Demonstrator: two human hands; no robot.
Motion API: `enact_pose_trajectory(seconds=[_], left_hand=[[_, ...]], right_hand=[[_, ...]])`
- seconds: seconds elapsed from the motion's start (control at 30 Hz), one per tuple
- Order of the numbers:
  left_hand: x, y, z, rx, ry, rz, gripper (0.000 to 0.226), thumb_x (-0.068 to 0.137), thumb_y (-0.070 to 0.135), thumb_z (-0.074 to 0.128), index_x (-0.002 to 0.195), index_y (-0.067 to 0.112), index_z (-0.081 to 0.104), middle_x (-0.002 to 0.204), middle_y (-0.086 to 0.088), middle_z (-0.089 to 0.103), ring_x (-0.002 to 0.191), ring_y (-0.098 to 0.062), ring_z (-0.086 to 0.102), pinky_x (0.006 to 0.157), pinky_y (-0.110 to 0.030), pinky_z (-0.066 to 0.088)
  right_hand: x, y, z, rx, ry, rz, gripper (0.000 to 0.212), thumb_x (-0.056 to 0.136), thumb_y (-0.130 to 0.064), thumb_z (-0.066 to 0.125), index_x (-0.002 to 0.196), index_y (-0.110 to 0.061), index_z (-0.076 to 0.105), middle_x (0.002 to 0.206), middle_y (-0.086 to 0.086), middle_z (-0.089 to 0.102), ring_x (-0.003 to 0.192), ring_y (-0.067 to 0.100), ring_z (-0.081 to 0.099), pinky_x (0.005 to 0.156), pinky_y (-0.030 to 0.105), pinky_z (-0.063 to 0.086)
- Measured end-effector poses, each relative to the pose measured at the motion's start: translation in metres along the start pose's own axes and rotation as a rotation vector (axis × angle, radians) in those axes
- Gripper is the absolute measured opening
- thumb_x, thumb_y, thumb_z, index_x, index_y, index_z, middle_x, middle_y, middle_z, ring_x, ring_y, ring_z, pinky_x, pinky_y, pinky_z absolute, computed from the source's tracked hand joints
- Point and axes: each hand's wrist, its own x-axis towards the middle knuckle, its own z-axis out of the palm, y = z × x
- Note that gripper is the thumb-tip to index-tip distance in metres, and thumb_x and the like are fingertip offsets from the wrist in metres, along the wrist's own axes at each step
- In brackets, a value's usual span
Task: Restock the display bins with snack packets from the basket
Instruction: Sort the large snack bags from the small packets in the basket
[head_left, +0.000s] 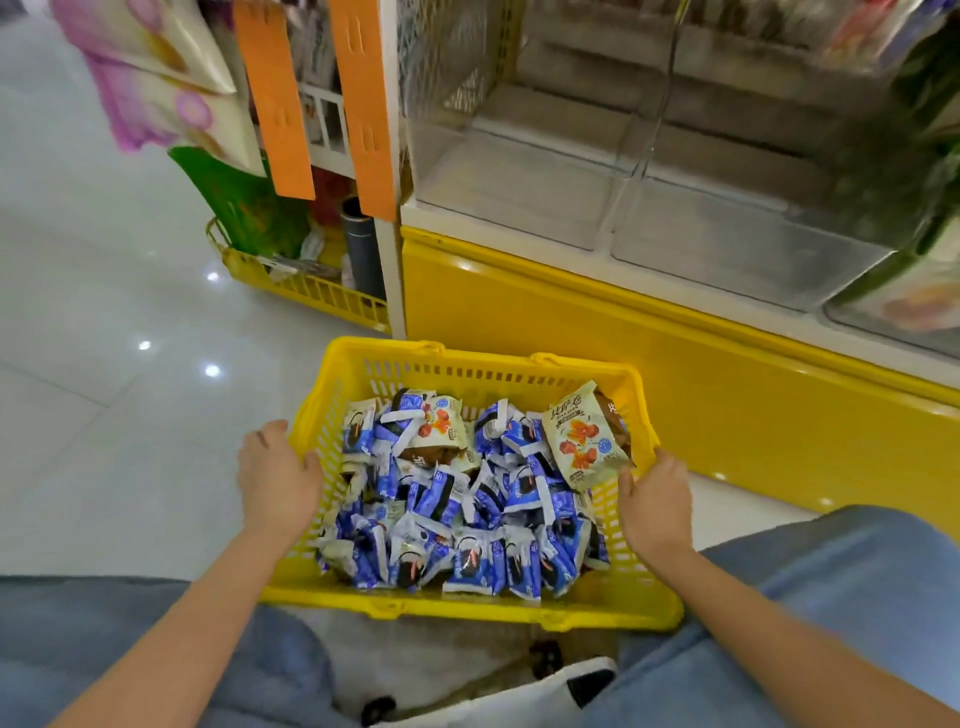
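Observation:
A yellow plastic basket (483, 366) sits on the floor in front of me, filled with several blue-and-white snack packets (470, 525) and a few cream packets with red print (584, 439). My left hand (278, 478) grips the basket's left rim. My right hand (657, 501) grips its right rim, beside a cream packet. Clear display bins (545, 171) stand on a yellow cabinet beyond the basket, and the near ones look bare inside.
The yellow cabinet base (649, 374) runs along the right. Left of it, a white post carries orange tags (363, 109), with a low yellow rack (306, 291) of goods on the floor. Glossy white floor (104, 338) spreads to the left. My knees in blue trousers frame the basket.

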Motion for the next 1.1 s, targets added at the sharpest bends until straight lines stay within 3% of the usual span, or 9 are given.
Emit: enact_pose_trajectory(seconds=[0.07, 0.17, 0.27, 0.37, 0.57, 0.7, 0.83, 0.97, 1.1], left_hand=[[-0.011, 0.002, -0.006, 0.012, -0.027, 0.201, 0.035, 0.087, 0.004, 0.056, 0.121, -0.003, 0.048, 0.116, -0.024, 0.052, 0.105, -0.037, 0.050, 0.090, -0.045, 0.039], [-0.019, 0.014, 0.001, -0.029, -0.428, 0.275, 0.026, 0.092, 0.015, 0.053, 0.118, 0.007, 0.051, 0.119, -0.011, 0.053, 0.099, -0.019, 0.052, 0.087, -0.030, 0.041], [-0.029, 0.020, 0.025, 0.081, -0.834, 0.277, 0.040, 0.092, 0.023, 0.056, 0.129, 0.012, 0.045, 0.133, -0.007, 0.048, 0.118, -0.019, 0.048, 0.097, -0.027, 0.039], [-0.037, 0.009, 0.042, 0.184, -0.989, 0.254, 0.050, 0.090, 0.025, 0.059, 0.135, 0.014, 0.040, 0.140, -0.007, 0.043, 0.123, -0.020, 0.045, 0.100, -0.027, 0.038], [-0.037, -0.003, 0.055, 0.399, -0.891, 0.390, 0.055, 0.081, 0.038, 0.068, 0.130, 0.025, 0.049, 0.134, -0.004, 0.046, 0.124, -0.021, 0.042, 0.104, -0.034, 0.035], [-0.039, 0.004, 0.066, 0.499, -0.849, 0.525, 0.044, 0.081, 0.042, 0.065, 0.121, 0.026, 0.056, 0.130, 0.002, 0.051, 0.127, -0.020, 0.033, 0.107, -0.037, 0.023], [-0.038, 0.003, 0.074, 0.464, -0.798, 0.505, 0.026, 0.087, 0.033, 0.061, 0.111, 0.024, 0.056, 0.119, 0.002, 0.055, 0.119, -0.018, 0.038, 0.101, -0.032, 0.026], [-0.034, 0.005, 0.069, 0.192, -0.791, 0.329, 0.032, 0.088, 0.031, 0.062, 0.116, 0.017, 0.058, 0.116, -0.001, 0.059, 0.113, -0.017, 0.049, 0.098, -0.029, 0.038], [-0.023, 0.009, 0.056, -0.175, -0.691, 0.125, 0.026, 0.092, 0.027, 0.055, 0.111, 0.010, 0.058, 0.106, -0.008, 0.062, 0.078, -0.010, 0.058, 0.064, -0.012, 0.045]], right_hand=[[-0.014, -0.009, 0.004, -0.003, -0.065, -0.204, 0.039, 0.095, -0.017, 0.050, 0.129, -0.001, 0.044, 0.125, 0.016, 0.049, 0.115, 0.027, 0.045, 0.099, 0.033, 0.037], [-0.032, -0.022, 0.022, 0.042, -0.425, -0.337, 0.037, 0.097, -0.021, 0.048, 0.132, -0.011, 0.044, 0.132, 0.008, 0.047, 0.117, 0.018, 0.049, 0.098, 0.026, 0.039], [-0.041, -0.029, 0.038, 0.058, -0.663, -0.328, 0.041, 0.097, -0.022, 0.048, 0.136, -0.011, 0.040, 0.138, 0.007, 0.048, 0.120, 0.018, 0.051, 0.098, 0.025, 0.040], [-0.044, -0.036, 0.052, 0.124, -0.779, -0.264, 0.044, 0.098, -0.019, 0.046, 0.140, -0.008, 0.037, 0.144, 0.009, 0.041, 0.132, 0.021, 0.041, 0.107, 0.029, 0.035], [-0.041, -0.041, 0.087, 0.066, -0.905, -0.209, 0.051, 0.097, -0.014, 0.049, 0.144, -0.009, 0.031, 0.148, 0.010, 0.036, 0.133, 0.024, 0.039, 0.109, 0.032, 0.035], [-0.041, -0.050, 0.113, -0.126, -0.932, -0.287, 0.057, 0.091, -0.023, 0.059, 0.141, -0.010, 0.035, 0.144, 0.012, 0.039, 0.131, 0.027, 0.039, 0.109, 0.036, 0.033], [-0.039, -0.058, 0.127, -0.444, -0.937, -0.458, 0.058, 0.085, -0.038, 0.064, 0.132, -0.010, 0.043, 0.137, 0.012, 0.046, 0.129, 0.028, 0.037, 0.106, 0.039, 0.032], [-0.031, -0.065, 0.128, -0.519, -0.938, -0.576, 0.054, 0.083, -0.046, 0.063, 0.122, -0.010, 0.052, 0.127, 0.010, 0.050, 0.122, 0.027, 0.040, 0.101, 0.038, 0.033], [-0.022, -0.073, 0.110, -0.210, -1.013, -0.474, 0.050, 0.085, -0.038, 0.065, 0.125, -0.012, 0.050, 0.114, 0.008, 0.059, 0.097, 0.022, 0.057, 0.074, 0.029, 0.044]])
